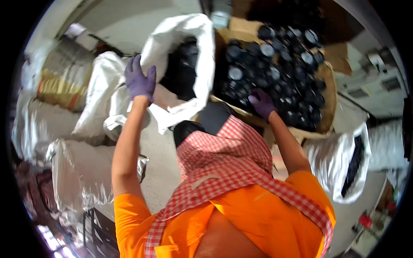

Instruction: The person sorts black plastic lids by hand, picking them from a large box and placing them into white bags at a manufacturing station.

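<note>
Black round plastic caps, a whole heap of them, sit in the brown cardboard box at about 1 o'clock in our head view, and that's where our purple-gloved right hand is. Its fingers are curled down into the pile at the near edge; we can't tell if they've actually closed on a cap. Our purple-gloved left hand, at 11 o'clock, has fingers spread nearly flat, gripping the rim of the white woven plastic sack to hold its mouth open. Risk as we see it: that rim could slip and flop shut, or loose caps could roll off the box edge onto the floor.
</note>
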`<state>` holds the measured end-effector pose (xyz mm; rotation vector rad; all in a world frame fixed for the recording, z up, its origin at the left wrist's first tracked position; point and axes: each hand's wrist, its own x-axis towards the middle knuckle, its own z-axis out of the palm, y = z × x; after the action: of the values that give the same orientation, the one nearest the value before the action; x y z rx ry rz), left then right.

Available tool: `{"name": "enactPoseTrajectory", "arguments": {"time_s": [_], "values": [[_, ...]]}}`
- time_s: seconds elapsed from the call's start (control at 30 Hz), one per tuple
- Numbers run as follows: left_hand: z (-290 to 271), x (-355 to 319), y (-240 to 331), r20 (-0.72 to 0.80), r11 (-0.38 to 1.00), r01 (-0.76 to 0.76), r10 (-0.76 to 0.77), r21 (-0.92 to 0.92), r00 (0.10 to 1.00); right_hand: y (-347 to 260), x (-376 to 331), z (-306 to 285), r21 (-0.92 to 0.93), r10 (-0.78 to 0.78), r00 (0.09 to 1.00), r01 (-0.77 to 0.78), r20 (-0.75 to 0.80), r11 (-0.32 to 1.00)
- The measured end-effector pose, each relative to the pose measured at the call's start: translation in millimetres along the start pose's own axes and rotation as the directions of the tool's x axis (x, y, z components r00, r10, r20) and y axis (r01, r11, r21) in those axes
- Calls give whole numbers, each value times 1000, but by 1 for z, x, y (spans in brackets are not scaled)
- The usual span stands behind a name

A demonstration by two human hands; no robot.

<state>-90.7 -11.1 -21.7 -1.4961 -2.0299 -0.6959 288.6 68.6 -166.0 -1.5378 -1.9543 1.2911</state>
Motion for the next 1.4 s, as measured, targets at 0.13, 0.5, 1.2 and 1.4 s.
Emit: {"name": "enactPoseTrajectory", "arguments": {"time_s": [0.13, 0.5, 1.2, 1.4], "values": [[-5, -37, 74, 362, 803, -131, 399, -581, 842, 47, -33, -49, -386, 196, 980, -168, 34, 907], [32, -82, 126, 282, 819, -198, 397, -539, 874, 227, -25, -178, -50, 491, 687, -606, -535, 794], [139, -86, 121, 817, 826, 497, -466, 265, 338, -51, 226, -239, -705, -443, 711, -105, -546, 701], [150, -99, 118, 797, 819, 541, -450, 189, 403, -45, 304, -268, -602, 208, 943, -325, -258, 729]]}}
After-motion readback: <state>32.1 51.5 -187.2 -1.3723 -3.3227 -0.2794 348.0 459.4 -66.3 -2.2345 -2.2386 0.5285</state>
